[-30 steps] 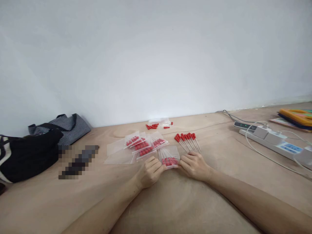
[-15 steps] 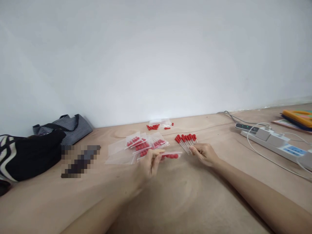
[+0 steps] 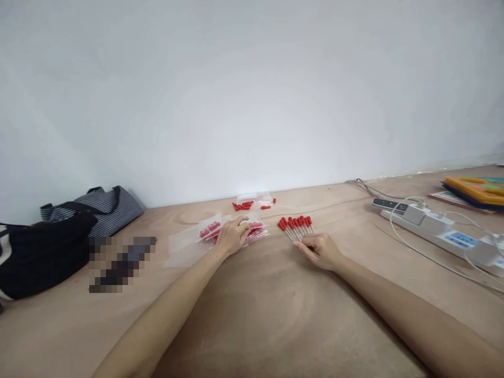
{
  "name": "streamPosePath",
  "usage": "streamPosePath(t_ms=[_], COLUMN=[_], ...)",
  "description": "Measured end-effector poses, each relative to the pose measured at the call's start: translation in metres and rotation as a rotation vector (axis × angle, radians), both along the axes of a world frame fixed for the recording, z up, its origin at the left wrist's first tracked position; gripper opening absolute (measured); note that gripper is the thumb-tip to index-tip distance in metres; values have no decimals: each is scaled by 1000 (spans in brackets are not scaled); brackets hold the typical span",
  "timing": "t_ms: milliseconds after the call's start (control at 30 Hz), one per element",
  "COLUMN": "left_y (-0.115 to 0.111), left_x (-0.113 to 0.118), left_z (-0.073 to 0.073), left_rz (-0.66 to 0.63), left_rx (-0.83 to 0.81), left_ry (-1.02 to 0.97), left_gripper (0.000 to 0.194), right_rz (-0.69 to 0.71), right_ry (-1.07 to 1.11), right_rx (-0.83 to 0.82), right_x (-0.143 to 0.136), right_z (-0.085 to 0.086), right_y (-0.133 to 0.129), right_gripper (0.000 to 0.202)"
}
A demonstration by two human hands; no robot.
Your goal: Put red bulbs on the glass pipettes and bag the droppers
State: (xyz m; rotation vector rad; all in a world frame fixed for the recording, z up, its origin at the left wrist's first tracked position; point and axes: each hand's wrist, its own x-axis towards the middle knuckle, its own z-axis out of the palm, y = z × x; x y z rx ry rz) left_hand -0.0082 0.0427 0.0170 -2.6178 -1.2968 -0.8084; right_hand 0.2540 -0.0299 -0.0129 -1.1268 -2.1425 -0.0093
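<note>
My left hand [image 3: 233, 236] lies over a pile of clear bags [image 3: 208, 231] with red-tipped sticks inside, its fingers apart and touching the pile. What lies under the palm is hidden. To the right, my right hand [image 3: 319, 251] is closed around the lower ends of several red-tipped droppers [image 3: 294, 227], whose red ends fan out away from me. Loose red caps [image 3: 243, 206] and another clear bag [image 3: 258, 197] lie farther back, near the wall.
A striped bag [image 3: 122, 210] and a black bag [image 3: 47, 257] lie at the left, beside a blurred dark object [image 3: 122, 265]. At the right are a white power strip [image 3: 433, 231] with cables and a yellow-framed item [image 3: 472, 190].
My left hand has moved forward and slightly left onto the pile and let go of the bag it held. My right hand still grips the droppers. The view has shifted slightly.
</note>
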Motion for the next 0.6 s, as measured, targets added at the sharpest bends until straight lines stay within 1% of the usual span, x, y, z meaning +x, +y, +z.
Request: streamPosePath(t_ms=[67,133,200,267,333,400,433,500,600], left_y=[-7,-13,-15,-13,-9,-5,-3,-1,0], left_x=[-10,-29,-58,-93,-126,-152,-161,-171,-172], left_z=[4,8,12,13,12,9,7,3,-1], left_rz=[63,149,260,386,471,520,532,556,610], left_rx=[26,41,38,23,-19,-84,-122,-187,-240], left_ry=[38,55,56,51,73,109,129,164,197], left_gripper=[16,20,26,34,38,43,45,45,40], right_rz=[-44,-115,-225,-357,-463,-527,-548,-583,-613], right_ry=[-12,-24,-41,-72,-118,-175,-200,-237,-262], right_rx=[-19,-50,-93,-141,-193,-252,-283,-336,-370], right_x=[0,-1,-3,-7,-14,-22,-26,-34,-43], right_z=[0,1,1,1,2,3,4,7,11], right_y=[-1,-2,-2,0,4,11,15,23,32], right_gripper=[45,39,28,21,20,22,24,25,27])
